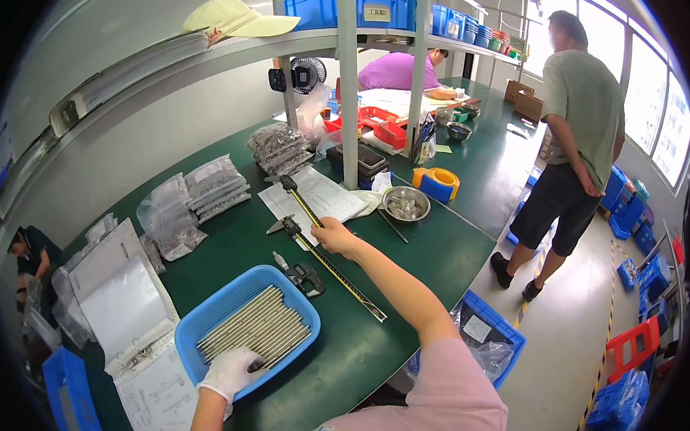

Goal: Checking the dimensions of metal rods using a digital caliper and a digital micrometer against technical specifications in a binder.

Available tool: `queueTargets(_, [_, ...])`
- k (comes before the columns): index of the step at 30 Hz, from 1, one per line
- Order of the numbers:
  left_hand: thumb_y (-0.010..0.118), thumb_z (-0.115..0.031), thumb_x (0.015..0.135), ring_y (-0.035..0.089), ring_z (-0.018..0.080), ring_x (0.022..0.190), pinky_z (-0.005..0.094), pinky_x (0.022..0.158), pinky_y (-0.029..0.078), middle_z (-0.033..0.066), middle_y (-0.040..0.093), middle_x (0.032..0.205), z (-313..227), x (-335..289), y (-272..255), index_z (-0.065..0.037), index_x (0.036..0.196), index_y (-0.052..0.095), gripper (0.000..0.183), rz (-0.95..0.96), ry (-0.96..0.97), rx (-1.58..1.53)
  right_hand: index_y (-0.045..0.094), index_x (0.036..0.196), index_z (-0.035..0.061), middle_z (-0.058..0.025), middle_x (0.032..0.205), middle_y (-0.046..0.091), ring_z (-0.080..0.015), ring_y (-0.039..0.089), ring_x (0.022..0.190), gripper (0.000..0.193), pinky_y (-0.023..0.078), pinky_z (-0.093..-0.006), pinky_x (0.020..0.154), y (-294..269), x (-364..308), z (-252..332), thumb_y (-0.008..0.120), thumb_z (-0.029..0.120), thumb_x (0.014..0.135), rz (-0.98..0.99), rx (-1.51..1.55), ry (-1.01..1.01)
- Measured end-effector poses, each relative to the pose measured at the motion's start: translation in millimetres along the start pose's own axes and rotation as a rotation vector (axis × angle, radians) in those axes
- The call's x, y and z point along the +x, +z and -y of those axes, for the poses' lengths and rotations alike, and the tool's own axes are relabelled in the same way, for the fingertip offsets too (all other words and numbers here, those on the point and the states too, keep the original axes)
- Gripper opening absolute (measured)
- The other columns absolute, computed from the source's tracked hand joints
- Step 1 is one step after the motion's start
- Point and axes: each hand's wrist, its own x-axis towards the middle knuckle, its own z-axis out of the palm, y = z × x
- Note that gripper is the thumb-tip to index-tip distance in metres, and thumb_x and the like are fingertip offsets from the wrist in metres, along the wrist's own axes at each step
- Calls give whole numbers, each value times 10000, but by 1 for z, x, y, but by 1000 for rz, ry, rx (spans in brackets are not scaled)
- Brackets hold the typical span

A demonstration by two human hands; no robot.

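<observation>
In the head view my left hand, in a white glove, reaches over the near edge of a blue plastic basket. Its fingers curl at the near ends of several slim metal rods lying side by side there; a dark spot shows at the fingertips, and what they grip is unclear. My bare right hand is closed around a digital caliper, which points away over paper sheets. Just below that hand, a second digital caliper lies on the green table. A micrometer rests between it and the basket.
An open ring binder lies left of the basket. Bagged parts are behind it. A metal bowl and a yellow-blue tape dispenser stand beyond my right arm. Shelf posts rise from the table. One person stands at right; others sit farther off.
</observation>
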Motion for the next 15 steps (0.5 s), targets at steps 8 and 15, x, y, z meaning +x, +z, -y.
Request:
queueTargets(8, [643, -248, 747, 618, 267, 790, 362, 690, 485, 113, 641, 837, 10, 2, 2, -87, 906, 632, 226, 74, 26, -100, 483, 920, 59, 1, 665, 488, -65, 447, 550, 142, 340, -210, 463, 10, -103, 17, 567, 89, 809, 236, 114, -55])
queueTargets(15, [607, -167, 746, 605, 267, 726, 343, 647, 481, 124, 618, 775, 13, 2, 2, -57, 867, 630, 165, 50, 2, -145, 535, 861, 10, -64, 693, 561, -136, 533, 625, 156, 421, -267, 576, 41, -117, 28, 606, 36, 725, -83, -415, -424])
